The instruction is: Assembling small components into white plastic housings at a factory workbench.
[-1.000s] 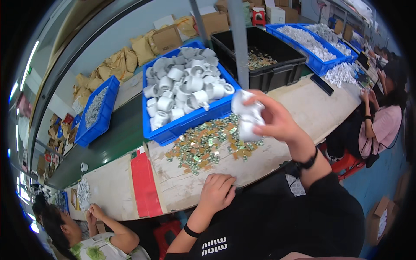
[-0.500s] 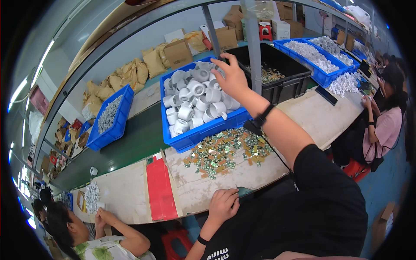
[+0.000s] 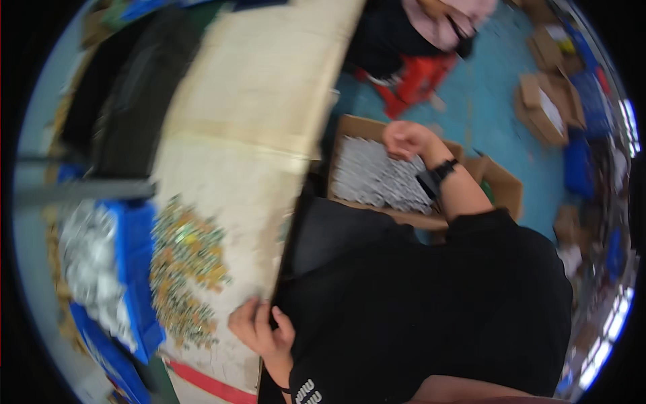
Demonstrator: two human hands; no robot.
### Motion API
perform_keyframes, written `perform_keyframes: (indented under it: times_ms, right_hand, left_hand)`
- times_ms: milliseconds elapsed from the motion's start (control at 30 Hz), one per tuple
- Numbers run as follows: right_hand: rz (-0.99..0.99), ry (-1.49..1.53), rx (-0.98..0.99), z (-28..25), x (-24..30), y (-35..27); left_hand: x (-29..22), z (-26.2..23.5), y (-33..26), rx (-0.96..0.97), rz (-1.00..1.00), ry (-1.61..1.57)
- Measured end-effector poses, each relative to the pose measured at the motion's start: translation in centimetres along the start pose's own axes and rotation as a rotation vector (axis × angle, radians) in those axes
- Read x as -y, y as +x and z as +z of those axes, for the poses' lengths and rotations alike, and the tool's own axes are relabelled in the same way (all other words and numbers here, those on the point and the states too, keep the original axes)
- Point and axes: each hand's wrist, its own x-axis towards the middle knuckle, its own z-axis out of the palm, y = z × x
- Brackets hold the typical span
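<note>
My right hand [image 3: 407, 141] hangs over a cardboard box [image 3: 397, 215] full of small silver-grey parts [image 3: 373, 174], its fingers curled in. Blur hides what they hold, if anything. At the table's edge rests my left hand [image 3: 264, 330], fingers loosely bent and apart, holding nothing. Beside it on the table [image 3: 249, 121] lies a spread pile of small green and tan circuit boards [image 3: 188, 269]. A blue bin [image 3: 138, 269] of white plastic housings [image 3: 94, 262] stands beyond that pile.
A black crate [image 3: 134, 101] stands along the table's far side, near a metal post [image 3: 81, 192]. Past the box, a person in pink [image 3: 447, 23] sits on a red stool [image 3: 417, 81]. More cardboard boxes [image 3: 548, 108] stand on the blue floor.
The view has swung to the right. My right hand has moved from above the blue bin of white housings to over the cardboard box, and its fingers have curled. My left hand stays at the table edge.
</note>
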Motion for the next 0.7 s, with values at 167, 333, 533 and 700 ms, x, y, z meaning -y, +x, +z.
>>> perform_keyframes:
  times_ms: [167,333,533,700]
  right_hand:
    - [0.455,-0.53,-1.268,-13.1,-13.1,-7.9]
    - [1.176,-1.497,-0.847,-14.4,-24.3,-4.0]
    - [1.249,-1.794,-0.584,-17.3,-29.0,-4.2]
    - [1.39,-1.761,-0.466,-18.2,-30.1,-3.0]
  left_hand:
    - [-3.1,5.1,7.6,0.253,-0.123,0.279]
    - [-1.9,4.2,5.2,0.374,-0.076,0.23]
    - [-2.7,3.6,7.0,0.538,-0.003,0.483]
    - [-1.7,4.5,5.1,0.398,-0.084,0.386]
